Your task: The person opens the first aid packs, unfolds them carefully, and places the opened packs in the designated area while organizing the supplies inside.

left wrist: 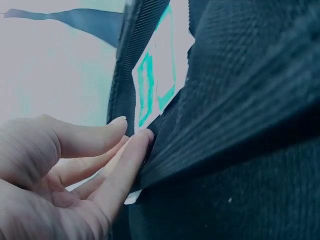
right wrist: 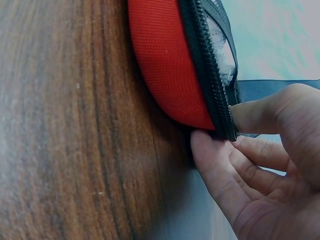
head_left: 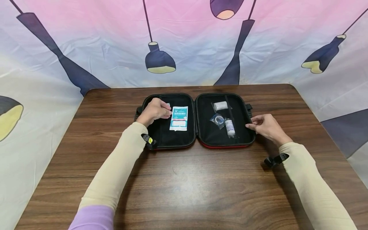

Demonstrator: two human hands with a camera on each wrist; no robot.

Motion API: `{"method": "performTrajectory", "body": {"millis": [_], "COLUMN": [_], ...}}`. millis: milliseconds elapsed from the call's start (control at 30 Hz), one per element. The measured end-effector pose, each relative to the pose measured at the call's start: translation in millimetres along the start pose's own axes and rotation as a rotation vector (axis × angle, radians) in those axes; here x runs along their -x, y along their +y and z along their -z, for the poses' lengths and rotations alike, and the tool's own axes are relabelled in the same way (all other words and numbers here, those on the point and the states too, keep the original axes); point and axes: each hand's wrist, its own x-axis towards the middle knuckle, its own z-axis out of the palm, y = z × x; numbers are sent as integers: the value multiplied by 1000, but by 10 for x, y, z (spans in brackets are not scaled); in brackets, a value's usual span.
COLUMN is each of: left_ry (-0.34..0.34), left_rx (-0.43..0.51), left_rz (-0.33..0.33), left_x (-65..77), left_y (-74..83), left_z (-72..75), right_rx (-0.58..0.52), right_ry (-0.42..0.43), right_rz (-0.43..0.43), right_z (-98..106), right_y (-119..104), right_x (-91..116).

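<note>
A red zip case (head_left: 156, 143) with a black lining lies unfolded on the table. My left hand (head_left: 156, 111) reaches into its left half, thumb and fingertips pinching the edge of a teal and white packet (left wrist: 159, 70) at an elastic strap (left wrist: 235, 145). The hand covers most of that packet in the head view. Beside the fingers lies a larger teal and white packet (head_left: 179, 118). At the outer side of the right half, my right hand (head_left: 267, 127) grips the zippered rim (right wrist: 212, 65), its thumb above and its fingers below.
Inside the right half are a wrapped white roll (head_left: 220, 105), a bagged ring-shaped roll (head_left: 219, 120) and a white cylinder with printing (head_left: 230, 127), near a dark strap (head_left: 229, 105). The wooden table (head_left: 187, 191) reaches back to a patterned cloth backdrop (head_left: 189, 48).
</note>
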Motion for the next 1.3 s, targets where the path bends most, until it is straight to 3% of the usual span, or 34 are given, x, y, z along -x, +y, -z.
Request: {"method": "performTrajectory", "body": {"millis": [367, 633, 1033, 1300], "left_ry": [42, 81, 45, 30], "left_rx": [-27, -172, -253, -259], "left_rz": [3, 6, 59, 44], "left_x": [-71, -97, -103, -111], "left_y": [12, 57, 140, 126], "left_z": [-81, -163, -215, -207], "right_rx": [-8, -16, -10, -12], "right_ry": [-2, 8, 12, 12], "right_rz": [-3, 2, -3, -4], "right_z": [-11, -16, -17, -16], "right_y": [6, 11, 15, 8], "right_x": [2, 3, 4, 7]}}
